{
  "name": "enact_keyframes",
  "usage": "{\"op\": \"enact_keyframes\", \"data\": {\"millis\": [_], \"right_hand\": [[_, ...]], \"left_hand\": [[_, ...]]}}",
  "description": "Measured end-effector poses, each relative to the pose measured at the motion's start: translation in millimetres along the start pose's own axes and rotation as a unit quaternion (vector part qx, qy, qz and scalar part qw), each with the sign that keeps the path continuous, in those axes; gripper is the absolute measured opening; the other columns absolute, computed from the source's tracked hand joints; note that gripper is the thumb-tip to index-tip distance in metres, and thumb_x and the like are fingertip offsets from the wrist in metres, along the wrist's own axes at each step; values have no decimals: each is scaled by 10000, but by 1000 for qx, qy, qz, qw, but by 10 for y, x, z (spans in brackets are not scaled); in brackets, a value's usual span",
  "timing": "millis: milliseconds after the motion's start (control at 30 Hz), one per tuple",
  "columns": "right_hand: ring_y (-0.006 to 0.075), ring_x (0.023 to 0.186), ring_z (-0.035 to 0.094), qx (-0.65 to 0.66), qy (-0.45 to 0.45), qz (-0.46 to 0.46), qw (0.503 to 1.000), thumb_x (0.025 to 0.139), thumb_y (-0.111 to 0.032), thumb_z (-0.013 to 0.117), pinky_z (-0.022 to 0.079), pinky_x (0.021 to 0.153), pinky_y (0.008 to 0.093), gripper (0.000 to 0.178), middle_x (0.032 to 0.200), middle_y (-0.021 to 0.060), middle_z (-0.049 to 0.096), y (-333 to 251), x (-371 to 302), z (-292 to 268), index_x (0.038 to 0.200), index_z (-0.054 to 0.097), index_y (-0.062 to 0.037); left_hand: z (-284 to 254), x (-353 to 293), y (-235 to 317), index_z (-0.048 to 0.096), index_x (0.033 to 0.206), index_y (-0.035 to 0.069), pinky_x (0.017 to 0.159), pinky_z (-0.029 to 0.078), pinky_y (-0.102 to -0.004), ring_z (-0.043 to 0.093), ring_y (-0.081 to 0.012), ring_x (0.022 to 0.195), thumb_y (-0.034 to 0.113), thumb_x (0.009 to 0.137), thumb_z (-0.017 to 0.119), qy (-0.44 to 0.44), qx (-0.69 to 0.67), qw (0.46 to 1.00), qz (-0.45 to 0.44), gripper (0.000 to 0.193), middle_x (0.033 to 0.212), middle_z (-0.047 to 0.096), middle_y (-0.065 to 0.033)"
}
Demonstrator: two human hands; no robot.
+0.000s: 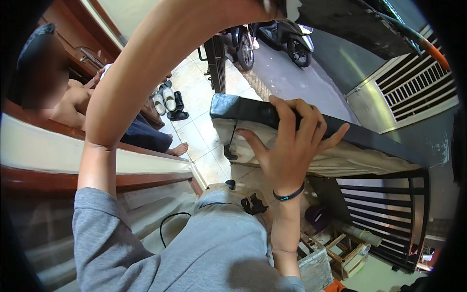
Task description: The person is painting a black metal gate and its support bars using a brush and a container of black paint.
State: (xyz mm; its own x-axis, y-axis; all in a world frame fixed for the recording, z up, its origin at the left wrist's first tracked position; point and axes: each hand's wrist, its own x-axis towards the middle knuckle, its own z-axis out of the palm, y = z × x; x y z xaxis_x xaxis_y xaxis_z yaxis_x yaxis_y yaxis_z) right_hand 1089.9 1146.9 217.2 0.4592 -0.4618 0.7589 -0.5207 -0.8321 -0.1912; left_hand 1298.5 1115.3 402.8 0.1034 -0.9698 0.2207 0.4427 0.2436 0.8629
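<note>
My right hand (pixel 293 146), with a dark band (pixel 289 193) on its wrist, grips a long black rail (pixel 255 111). Its fingers curl over the top, the thumb lies below, and the little finger sticks out to the side. Wrinkled beige sheeting (pixel 340 158) hangs under the rail, and a thin black cord loops round its left end. My left forearm (pixel 151 58) is raised and arches across the upper picture. At the top edge, by a dark slab (pixel 340 24), my left hand is mostly cut off, so its fingers do not show.
At left, a person (pixel 78 104) sits in a doorway beside several shoes (pixel 169 99). Beyond the tiled floor (pixel 204 129), motorbikes (pixel 296 46) stand outside. A slatted black gate (pixel 379 204), a purple bucket (pixel 317 218) and a wooden frame (pixel 343 250) are at lower right.
</note>
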Motion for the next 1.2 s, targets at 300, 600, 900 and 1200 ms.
{"op": "enact_keyframes", "data": {"millis": [300, 600, 900, 1200], "right_hand": [[245, 1163, 561, -30, -46, 7, 998, 786, -739, 724, -29, 1178, 768, 624, 1108, -8, 645, -57, 317, 269, 1089, 745, -193], [241, 1177, 570, -56, -203, 166, 963, 533, -384, 897, -15, 1223, 775, 554, 1104, -72, 611, -288, 542, -59, 1049, 726, -277], [371, 1231, 569, 34, -315, 307, 898, 569, -329, 836, 7, 1177, 780, 565, 1138, 97, 650, -392, 990, -410, 1082, 737, -114], [285, 780, 587, -112, -174, 369, 906, 685, -314, 814, 218, 1183, 647, 322, 680, 48, 588, -498, 1056, 62, 636, 598, -80]], "left_hand": [[-549, 348, 64, 620, 1177, 90, 698, 660, -431, 753, -226, 847, 447, 1066, 529, 73, -7, 996, 45, 384, 1034, 745, -84], [-1366, 1411, -504, 690, 1184, 106, 710, 611, -309, 749, -131, 829, 522, 1054, 562, -86, -37, 996, 4, 454, 1014, 778, -53], [-1465, 1742, -1338, 667, 1296, 63, 918, 600, -363, 737, -185, 1030, 524, 1032, 598, -82, -117, 981, -130, 536, 1179, 754, -81], [-1419, 2076, -1977, 660, 1301, 41, 950, 584, -381, 734, -215, 1033, 492, 1044, 592, -129, -142, 958, -213, 524, 1157, 759, -100]]}}
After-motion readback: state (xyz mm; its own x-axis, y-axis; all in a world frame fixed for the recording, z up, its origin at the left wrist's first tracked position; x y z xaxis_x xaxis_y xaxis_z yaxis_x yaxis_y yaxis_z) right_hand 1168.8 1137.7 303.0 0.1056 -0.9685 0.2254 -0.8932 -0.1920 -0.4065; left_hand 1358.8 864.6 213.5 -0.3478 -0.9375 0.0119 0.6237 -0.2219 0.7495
